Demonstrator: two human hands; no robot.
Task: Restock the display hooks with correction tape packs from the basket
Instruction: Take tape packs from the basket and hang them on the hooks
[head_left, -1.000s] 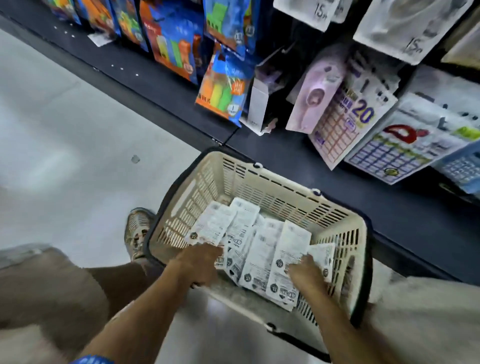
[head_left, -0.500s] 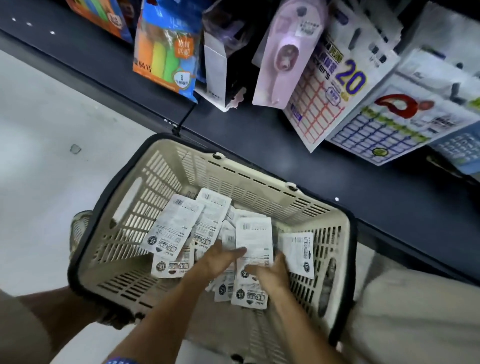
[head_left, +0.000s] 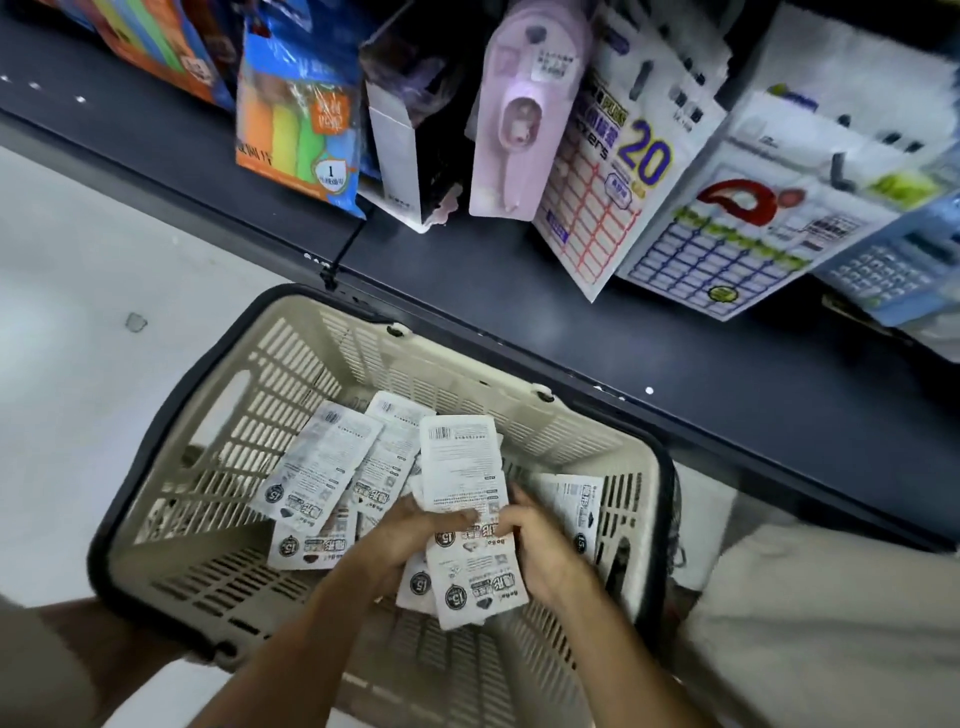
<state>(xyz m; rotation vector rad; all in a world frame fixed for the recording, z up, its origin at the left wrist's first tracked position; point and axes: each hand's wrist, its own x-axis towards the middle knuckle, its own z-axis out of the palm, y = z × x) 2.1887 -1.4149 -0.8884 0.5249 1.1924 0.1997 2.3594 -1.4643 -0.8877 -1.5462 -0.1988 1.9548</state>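
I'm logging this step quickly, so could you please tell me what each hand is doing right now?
Left hand: grips the correction tape packs over the basket.
Right hand: grips the same packs from the other side.

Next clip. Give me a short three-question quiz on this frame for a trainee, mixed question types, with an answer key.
1. True or false: both the left hand and the right hand grip the bundle of correction tape packs.
2. Multiple choice: the loose packs not in hand lie A) on the dark shelf, B) inside the beige basket, C) on the floor.
3. Fill in: the large number on the label sheet pack hanging above the dark shelf is ___.

Key: 1 true; 2 B; 3 20.
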